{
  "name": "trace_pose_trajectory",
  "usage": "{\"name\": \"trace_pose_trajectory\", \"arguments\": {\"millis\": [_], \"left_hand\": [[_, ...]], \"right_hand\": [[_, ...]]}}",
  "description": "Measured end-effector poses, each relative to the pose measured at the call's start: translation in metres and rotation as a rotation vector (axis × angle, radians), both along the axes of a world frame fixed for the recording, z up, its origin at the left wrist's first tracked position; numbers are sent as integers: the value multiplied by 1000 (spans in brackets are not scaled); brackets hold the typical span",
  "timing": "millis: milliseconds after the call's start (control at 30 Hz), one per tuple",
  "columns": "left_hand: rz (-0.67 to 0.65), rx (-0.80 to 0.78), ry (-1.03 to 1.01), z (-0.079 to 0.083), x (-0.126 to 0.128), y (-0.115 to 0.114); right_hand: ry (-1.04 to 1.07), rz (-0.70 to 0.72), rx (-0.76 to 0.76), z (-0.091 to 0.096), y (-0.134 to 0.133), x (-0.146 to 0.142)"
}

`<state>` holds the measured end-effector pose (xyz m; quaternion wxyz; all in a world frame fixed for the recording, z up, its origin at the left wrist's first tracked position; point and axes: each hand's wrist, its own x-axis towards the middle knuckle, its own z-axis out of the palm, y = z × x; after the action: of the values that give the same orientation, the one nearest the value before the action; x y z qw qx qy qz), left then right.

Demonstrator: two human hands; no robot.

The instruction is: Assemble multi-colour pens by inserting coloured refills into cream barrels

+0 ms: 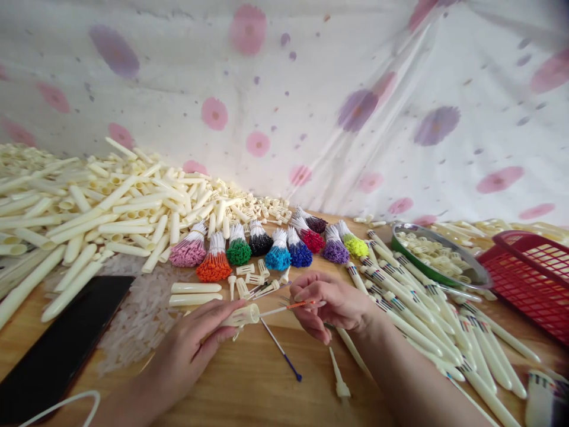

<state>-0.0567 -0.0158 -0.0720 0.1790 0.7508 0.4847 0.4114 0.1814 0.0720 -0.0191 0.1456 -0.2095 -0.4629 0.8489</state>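
My left hand (208, 339) is closed around a cream slotted pen barrel piece (245, 316), its round opening facing right. Pinched in my right hand (331, 302) is a thin pen refill (293, 306), orange near the fingers and white toward the barrel piece. The refill's white end reaches the opening; how far inside it goes cannot be made out. A blue-tipped refill (284, 354) lies on the table below the hands. Near my right forearm rests a cream pointed plastic part (338, 375). Small slotted pieces (255, 279) lie just beyond my left hand.
Bundles of coloured refills (278, 252) stand across the middle. Cream pen tubes (111, 213) are heaped at left, beside a black phone (62, 344). On the right are assembled pens (418, 308), a green-rimmed dish (438, 281) of small parts and a red basket (528, 279).
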Motion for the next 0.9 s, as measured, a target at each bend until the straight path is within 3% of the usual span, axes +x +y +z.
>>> {"name": "trace_pose_trajectory", "arguments": {"millis": [233, 433, 633, 900], "left_hand": [[33, -53, -42, -6, 5, -4], [8, -32, 37, -6, 0, -1], [-30, -17, 93, -6, -2, -3], [-44, -29, 42, -8, -3, -1]], "right_hand": [[14, 17, -28, -6, -2, -8], [-54, -50, 43, 4, -13, -16], [-111, 11, 28, 4, -13, -16], [-285, -81, 386, -1, -34, -36]]}}
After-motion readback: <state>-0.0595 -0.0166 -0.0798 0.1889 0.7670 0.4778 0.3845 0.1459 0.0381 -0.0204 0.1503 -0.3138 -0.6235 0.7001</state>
